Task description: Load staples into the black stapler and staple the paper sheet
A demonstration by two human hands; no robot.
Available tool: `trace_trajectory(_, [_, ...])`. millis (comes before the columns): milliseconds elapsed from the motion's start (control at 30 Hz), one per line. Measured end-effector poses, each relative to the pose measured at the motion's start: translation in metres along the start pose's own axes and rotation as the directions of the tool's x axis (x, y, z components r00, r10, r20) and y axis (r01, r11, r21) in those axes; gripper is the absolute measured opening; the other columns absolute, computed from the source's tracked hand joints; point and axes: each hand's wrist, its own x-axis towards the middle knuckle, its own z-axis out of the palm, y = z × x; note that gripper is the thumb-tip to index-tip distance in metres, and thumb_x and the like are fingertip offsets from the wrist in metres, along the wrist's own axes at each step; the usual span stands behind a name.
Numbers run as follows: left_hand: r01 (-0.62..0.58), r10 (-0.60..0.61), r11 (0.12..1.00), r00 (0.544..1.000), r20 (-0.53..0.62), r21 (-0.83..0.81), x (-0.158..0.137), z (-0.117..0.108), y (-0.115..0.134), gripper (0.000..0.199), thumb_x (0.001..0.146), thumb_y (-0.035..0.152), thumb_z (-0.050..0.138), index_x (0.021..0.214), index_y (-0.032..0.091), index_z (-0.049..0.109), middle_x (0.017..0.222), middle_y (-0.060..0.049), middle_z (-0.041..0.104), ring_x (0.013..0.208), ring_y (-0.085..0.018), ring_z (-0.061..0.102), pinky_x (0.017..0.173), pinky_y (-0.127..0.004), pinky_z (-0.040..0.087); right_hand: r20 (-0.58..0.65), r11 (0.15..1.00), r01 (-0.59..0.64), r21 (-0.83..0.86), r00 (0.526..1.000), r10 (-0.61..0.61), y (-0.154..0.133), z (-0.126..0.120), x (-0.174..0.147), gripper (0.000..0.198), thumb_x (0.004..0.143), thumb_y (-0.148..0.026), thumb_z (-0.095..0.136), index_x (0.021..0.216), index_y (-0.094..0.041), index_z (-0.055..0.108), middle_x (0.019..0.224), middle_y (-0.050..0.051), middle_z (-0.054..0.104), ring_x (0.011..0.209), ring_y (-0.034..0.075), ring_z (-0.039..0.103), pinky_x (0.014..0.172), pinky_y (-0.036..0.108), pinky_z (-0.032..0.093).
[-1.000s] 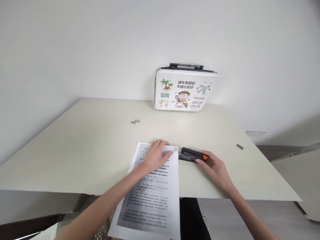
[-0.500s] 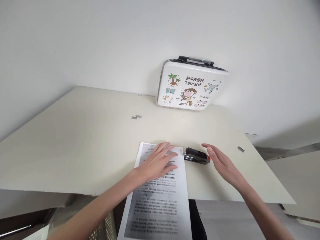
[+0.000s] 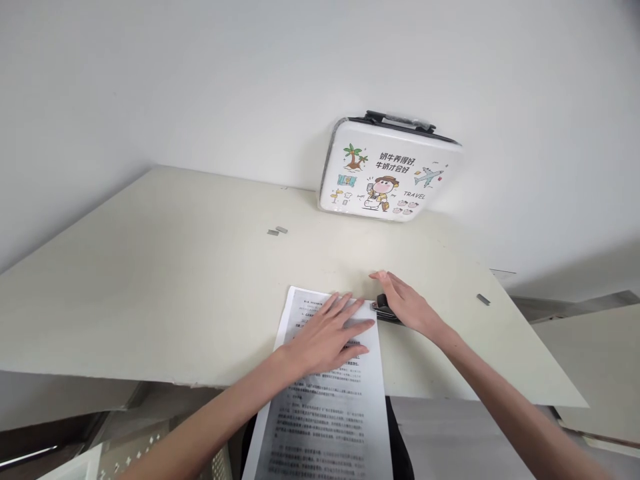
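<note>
My left hand (image 3: 333,333) lies flat on the printed paper (image 3: 320,427), its fingers spread near the top right corner. The sheet reaches over the table's front edge toward me. Beside that corner is a black stapler (image 3: 384,308), its front end touching or just overlapping the paper's right edge. My right hand (image 3: 413,308) is over the stapler from the right and closed around it; the rear of the stapler is hidden beneath the palm.
A white cartoon-printed case (image 3: 390,170) with a black handle stands against the wall at the back of the table (image 3: 175,280). Two small grey staple strips (image 3: 277,231) lie left of centre, and another strip (image 3: 483,299) is near the right edge.
My right hand has moved left from beside the stapler's rear end onto the stapler. My left hand stays on the paper, fingers spread. The view has shifted slightly.
</note>
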Motion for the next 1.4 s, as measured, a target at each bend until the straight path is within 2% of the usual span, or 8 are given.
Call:
trace_trajectory(167, [-0.005,0.005,1.0,1.0,-0.009,-0.004,-0.002,0.001,0.001,0.052,0.11,0.055,0.039,0.152,0.027,0.052,0.173,-0.009,0.028,0.161,-0.031,0.02,0.132,-0.053,0.016,0.013,0.996,0.058,-0.073,0.998,-0.057,0.0,0.001,0.003,0.07,0.105,-0.071,0.01,0.138,-0.038,0.062,0.155,-0.002,0.058,0.137,0.03,0.059,0.116,0.054,0.046])
trace_trajectory(300, [-0.008,0.008,1.0,1.0,-0.017,-0.009,-0.002,0.001,0.001,0.052,0.11,0.054,0.04,0.152,0.027,0.052,0.173,-0.009,0.029,0.161,-0.031,0.022,0.132,-0.053,0.017,0.015,0.99,0.077,-0.118,0.997,-0.075,0.002,0.001,0.005,0.068,0.105,-0.07,0.011,0.141,-0.041,0.061,0.157,-0.006,0.055,0.14,0.029,0.058,0.116,0.053,0.047])
trace_trajectory(567, [-0.008,0.008,1.0,1.0,-0.021,-0.02,-0.001,0.0,0.001,0.05,0.11,0.053,0.04,0.151,0.027,0.054,0.172,-0.008,0.031,0.16,-0.031,0.023,0.132,-0.052,0.016,0.013,0.98,0.137,-0.147,0.991,-0.136,0.003,0.002,0.006,0.068,0.106,-0.068,0.012,0.139,-0.039,0.064,0.158,-0.004,0.055,0.14,0.03,0.057,0.113,0.051,0.05])
trace_trajectory(800, [-0.013,0.013,1.0,0.999,-0.032,-0.017,-0.001,0.001,0.001,0.05,0.11,0.053,0.04,0.151,0.027,0.054,0.172,-0.008,0.031,0.16,-0.031,0.024,0.132,-0.052,0.015,0.021,0.979,0.108,-0.175,0.994,-0.106,-0.001,0.001,0.006,0.067,0.106,-0.068,0.012,0.138,-0.04,0.064,0.16,-0.007,0.053,0.14,0.03,0.058,0.116,0.053,0.048])
trace_trajectory(1033, [0.008,-0.008,1.0,1.0,-0.021,-0.03,-0.002,0.001,0.001,0.049,0.11,0.051,0.04,0.151,0.028,0.053,0.173,-0.006,0.029,0.161,-0.03,0.022,0.132,-0.052,0.016,0.058,0.995,0.07,-0.07,0.996,-0.066,0.006,-0.004,0.014,0.071,0.105,-0.072,0.013,0.143,-0.038,0.062,0.163,-0.005,0.049,0.15,0.032,0.047,0.122,0.056,0.04])
trace_trajectory(1400, [0.01,-0.011,1.0,1.0,-0.027,-0.03,-0.001,0.001,0.002,0.049,0.11,0.052,0.041,0.152,0.029,0.052,0.173,-0.005,0.028,0.161,-0.03,0.022,0.132,-0.052,0.016,0.038,0.989,0.084,-0.12,0.996,-0.08,0.0,-0.003,0.009,0.071,0.105,-0.071,0.013,0.14,-0.039,0.065,0.162,-0.006,0.051,0.148,0.032,0.049,0.118,0.054,0.046])
